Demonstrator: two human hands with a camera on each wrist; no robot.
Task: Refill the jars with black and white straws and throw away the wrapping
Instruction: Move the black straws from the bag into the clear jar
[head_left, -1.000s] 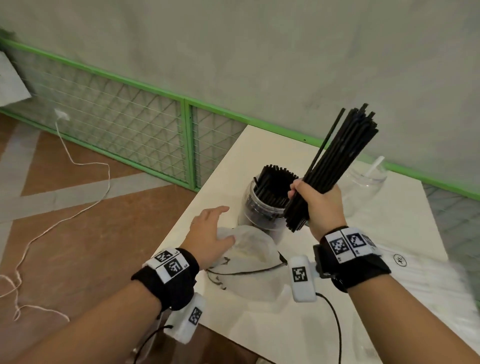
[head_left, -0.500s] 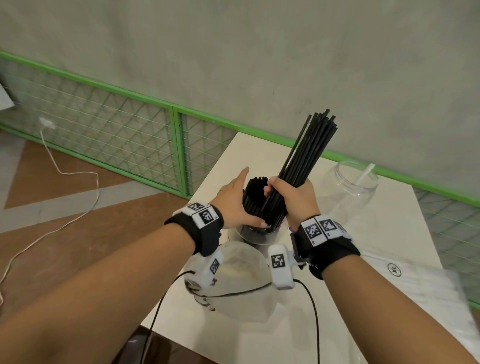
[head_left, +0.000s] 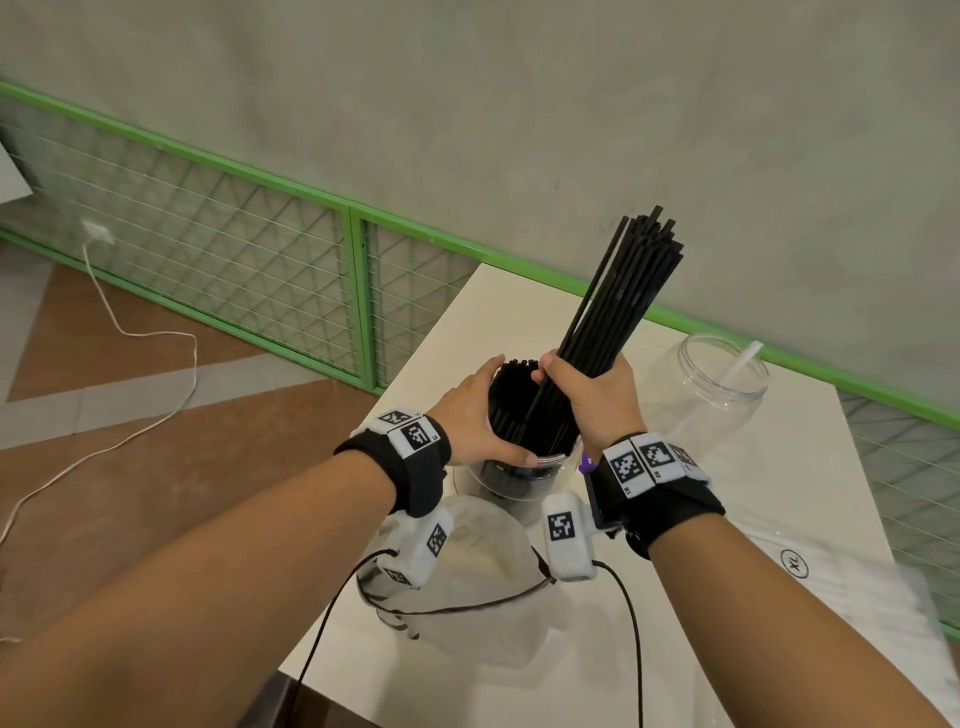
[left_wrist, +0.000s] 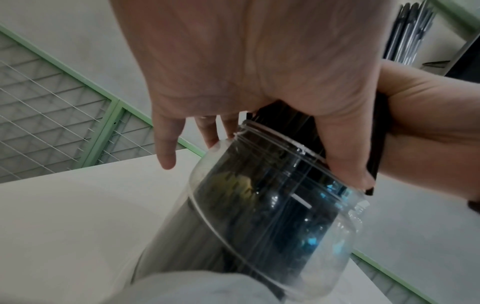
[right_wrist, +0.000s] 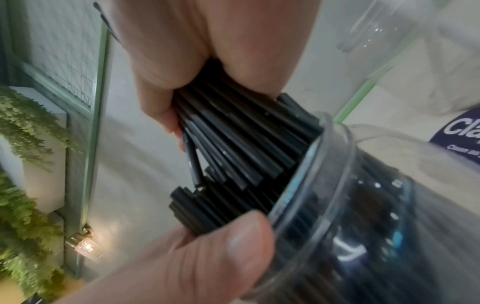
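My right hand (head_left: 582, 389) grips a bundle of black straws (head_left: 618, 296), its lower ends in the mouth of a clear jar (head_left: 498, 478) that holds other black straws. My left hand (head_left: 478, 410) wraps around the straws at the jar's rim, thumb (left_wrist: 342, 156) on the near side. In the right wrist view the bundle (right_wrist: 241, 139) fans out from my right hand into the jar's rim (right_wrist: 319, 164). A second clear jar (head_left: 711, 384) with one white straw stands to the right. A crumpled clear wrapping (head_left: 467, 571) lies in front of the jar. A pack of white straws (head_left: 857, 587) lies at the right.
The white table (head_left: 779, 467) stands against a grey wall with a green mesh fence (head_left: 234, 249). A white cable (head_left: 130, 332) trails over the brown floor at the left. The table's left edge runs close beside the jar.
My left hand left the wrapping and came up round the jar's straws. My right hand carried the bundle left and lowered its ends into the jar's mouth.
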